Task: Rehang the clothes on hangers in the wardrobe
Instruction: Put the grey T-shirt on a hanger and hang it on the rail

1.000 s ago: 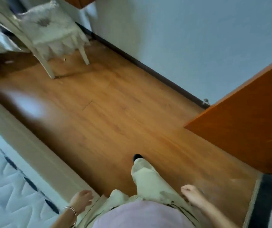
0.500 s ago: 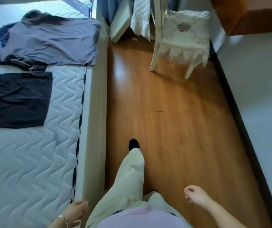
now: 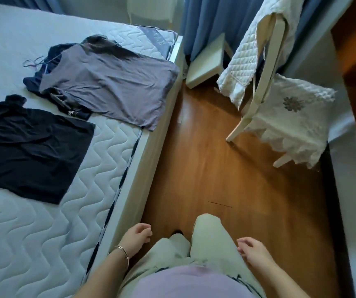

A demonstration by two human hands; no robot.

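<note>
Head view, looking down along a strip of wood floor (image 3: 226,179) between a bed and a chair.

Left hand (image 3: 137,236) low at the bottom of the frame, just beside the bed's edge, fingers loosely curled, empty, touching nothing; thin bracelet (image 3: 122,250) on the wrist. Right hand (image 3: 253,249) on the other side of the pale trouser legs (image 3: 207,239), also loosely curled, palm turned inward, empty. Hands well apart, one on each side of the body, forearms angled down and outward.

Clothes on the quilted mattress (image 3: 43,233), all well ahead and to the left of both hands. Black shirt (image 3: 28,147) spread flat, nearer the left hand but still clear of it. Grey shirt (image 3: 112,89) farther up the bed, laid flat with its hem reaching the mattress edge nearest the floor. Under the grey one, a dark navy garment (image 3: 33,82) partly showing at its left side, thin strings trailing from it; another dark piece (image 3: 104,45) peeking out at the top. Whether hangers lie among them, impossible to tell.

To the right, a white chair (image 3: 263,82) with a quilted white cover over its back and a lace-edged seat cushion (image 3: 295,123). Blue curtains (image 3: 215,20) behind.
</note>
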